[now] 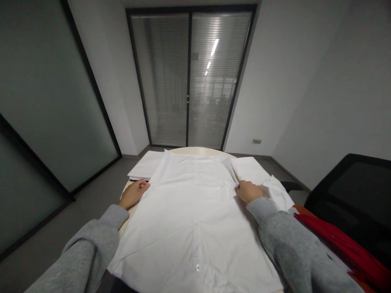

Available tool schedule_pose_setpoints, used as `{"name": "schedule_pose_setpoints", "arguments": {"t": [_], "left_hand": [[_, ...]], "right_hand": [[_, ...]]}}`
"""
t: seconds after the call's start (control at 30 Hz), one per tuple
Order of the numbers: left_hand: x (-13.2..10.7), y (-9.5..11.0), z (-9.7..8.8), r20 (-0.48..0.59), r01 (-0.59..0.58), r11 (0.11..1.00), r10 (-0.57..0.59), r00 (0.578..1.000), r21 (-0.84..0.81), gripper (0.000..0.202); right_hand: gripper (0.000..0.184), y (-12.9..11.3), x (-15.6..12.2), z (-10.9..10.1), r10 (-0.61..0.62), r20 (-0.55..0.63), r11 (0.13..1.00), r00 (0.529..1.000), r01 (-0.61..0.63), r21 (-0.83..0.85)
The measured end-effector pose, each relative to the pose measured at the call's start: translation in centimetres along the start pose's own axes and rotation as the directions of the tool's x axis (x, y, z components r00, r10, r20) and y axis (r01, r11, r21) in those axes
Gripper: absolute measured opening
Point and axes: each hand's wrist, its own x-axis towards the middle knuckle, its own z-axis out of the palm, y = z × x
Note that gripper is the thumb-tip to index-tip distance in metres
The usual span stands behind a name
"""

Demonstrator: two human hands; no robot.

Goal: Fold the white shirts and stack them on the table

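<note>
A white button-up shirt (183,207) lies spread over the table, its button strip running down the middle and its near end hanging over the front edge. My left hand (134,193) is at the shirt's left side, fingers curled in a pinch on the edge. On the opposite side, my right hand (249,191) grips the right edge, where the fabric is bunched and creased. Folded white cloth (148,163) sits beyond my left hand. More white fabric (252,169) lies past my right hand; whether it belongs to the shirt I cannot tell.
The pale rounded table (198,151) shows at its far edge. A black mesh-backed chair (351,195) stands at the right, with red cloth (336,236) beside it. Glass doors with blinds (189,81) are ahead; a frosted glass partition (45,89) is at the left.
</note>
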Motion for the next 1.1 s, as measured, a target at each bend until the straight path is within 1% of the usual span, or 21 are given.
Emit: {"name": "schedule_pose_setpoints", "arguments": {"t": [0.07, 0.17, 0.27, 0.3, 0.4, 0.47, 0.5, 0.57, 0.6, 0.63, 0.67, 0.73, 0.8, 0.83, 0.9, 0.97, 1.03, 1.1], "left_hand": [[-0.2, 0.2, 0.0, -0.013, 0.015, 1.0, -0.016, 1.0, -0.004, 0.039], [-0.3, 0.4, -0.1, -0.018, 0.024, 1.0, -0.024, 1.0, 0.002, 0.038], [-0.2, 0.2, -0.1, -0.007, -0.009, 1.0, 0.009, 1.0, 0.027, 0.038], [-0.2, 0.2, -0.1, -0.005, -0.024, 0.999, 0.025, 1.0, 0.036, 0.038], [-0.1, -0.1, 0.0, -0.012, -0.042, 0.998, 0.043, 0.999, 0.05, 0.037], [0.0, -0.3, 0.0, -0.017, -0.039, 0.998, 0.04, 0.999, 0.049, 0.037], [0.0, -0.3, 0.1, -0.017, -0.04, 0.998, 0.04, 0.999, 0.045, 0.037], [0.0, -0.2, 0.0, -0.007, -0.049, 0.998, 0.049, 0.999, 0.03, 0.039], [0.0, -0.1, -0.1, -0.002, -0.049, 0.999, 0.049, 0.999, 0.013, 0.04], [-0.1, 0.1, -0.3, 0.004, -0.04, 0.999, 0.04, 0.999, -0.008, 0.041], [-0.3, 0.4, -0.5, 0.017, -0.02, 0.999, 0.021, 1.0, -0.027, 0.044], [-0.9, 1.0, -1.0, 0.068, 0.04, 0.998, -0.037, 0.997, -0.047, 0.052], [-1.8, 1.5, -1.3, 0.118, 0.089, 0.996, -0.085, 0.989, -0.032, 0.058], [-2.2, 1.7, -1.5, 0.131, 0.1, 0.995, -0.096, 0.987, -0.025, 0.059], [-3.0, 1.8, -1.7, 0.128, 0.119, 0.99, -0.109, 0.986, -0.074, 0.061], [-3.5, 1.7, -1.9, 0.142, 0.164, 0.962, -0.135, 0.981, -0.219, 0.069], [-3.7, 1.4, -2.3, 0.192, 0.23, 0.889, -0.165, 0.967, -0.396, 0.08], [-3.7, 1.3, -2.6, 0.239, 0.282, 0.81, -0.181, 0.954, -0.514, 0.088]], "right_hand": [[0.038, 0.0, -0.3, -0.4, -0.005, -0.031, 1.0, 1.0, 0.005, -0.008], [0.04, 0.2, -0.6, -1.2, -0.015, -0.139, 0.999, 0.99, 0.011, -0.036], [0.039, 0.5, -0.6, -1.8, -0.012, -0.227, 0.997, 0.974, -0.005, -0.074], [0.038, 0.5, -0.6, -1.8, -0.009, -0.229, 0.996, 0.973, -0.011, -0.084], [0.035, 0.4, -0.6, -1.2, -0.026, -0.175, 0.995, 0.984, 0.009, -0.098], [0.035, -0.1, -0.9, -0.7, -0.045, -0.184, 0.995, 0.982, 0.028, -0.092], [0.036, -0.4, -1.1, -0.6, -0.051, -0.224, 0.996, 0.973, 0.032, -0.086], [0.043, -1.3, -1.6, -0.4, -0.078, -0.334, 0.996, 0.939, 0.056, -0.074], [0.046, -1.8, -1.9, -0.5, -0.11, -0.373, 0.993, 0.921, 0.09, -0.07], [0.049, -2.4, -2.3, -0.6, -0.158, -0.385, 0.987, 0.909, 0.144, -0.066], [0.05, -3.1, -2.6, -0.7, -0.217, -0.372, 0.976, 0.903, 0.211, -0.058], [0.052, -4.5, -3.6, -0.8, -0.344, -0.296, 0.935, 0.891, 0.353, -0.023], [0.054, -6.0, -4.7, -0.7, -0.451, -0.224, 0.883, 0.864, 0.468, 0.026], [0.055, -6.7, -5.2, -0.4, -0.49, -0.208, 0.859, 0.847, 0.509, 0.048], [0.056, -7.9, -6.1, 0.4, -0.537, -0.213, 0.823, 0.816, 0.562, 0.08], [0.057, -8.7, -6.6, 1.5, -0.55, -0.221, 0.806, 0.805, 0.581, 0.11], [0.058, -9.1, -6.6, 2.6, -0.561, -0.199, 0.795, 0.804, 0.59, 0.142], [0.06, -9.2, -6.5, 3.5, -0.57, -0.166, 0.787, 0.805, 0.593, 0.17]]}}
